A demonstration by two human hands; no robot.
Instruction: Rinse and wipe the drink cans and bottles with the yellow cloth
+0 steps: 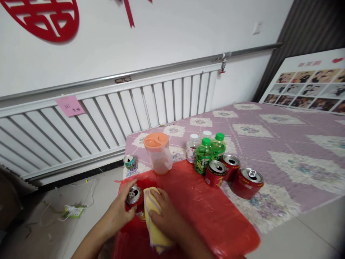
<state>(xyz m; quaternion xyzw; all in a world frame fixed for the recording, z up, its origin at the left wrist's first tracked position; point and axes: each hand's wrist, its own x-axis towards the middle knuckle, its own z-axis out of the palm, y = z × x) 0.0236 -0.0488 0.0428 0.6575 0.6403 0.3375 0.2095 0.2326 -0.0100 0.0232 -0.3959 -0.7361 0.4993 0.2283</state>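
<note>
My left hand (pixel 122 207) is curved around an opened red drink can (pixel 134 196), its thumb and fingers on the can's side. The can stands upright on a red plastic sheet (pixel 188 201) near the table's left edge. Close on its right, my right hand (pixel 164 212) grips a folded yellow cloth (pixel 153 219) with a pale purple edge. The cloth appears to meet the can's side, though I cannot tell how firmly. The can's lower part is partly hidden by my left hand and the cloth.
Behind stand a pitcher (pixel 159 154) with an orange lid and a small teal can (pixel 130 163) at the table edge. To the right are green-capped bottles (pixel 204 158), a white-capped bottle (pixel 192 149) and red cans (pixel 248 183). A radiator (pixel 140 104) lines the wall.
</note>
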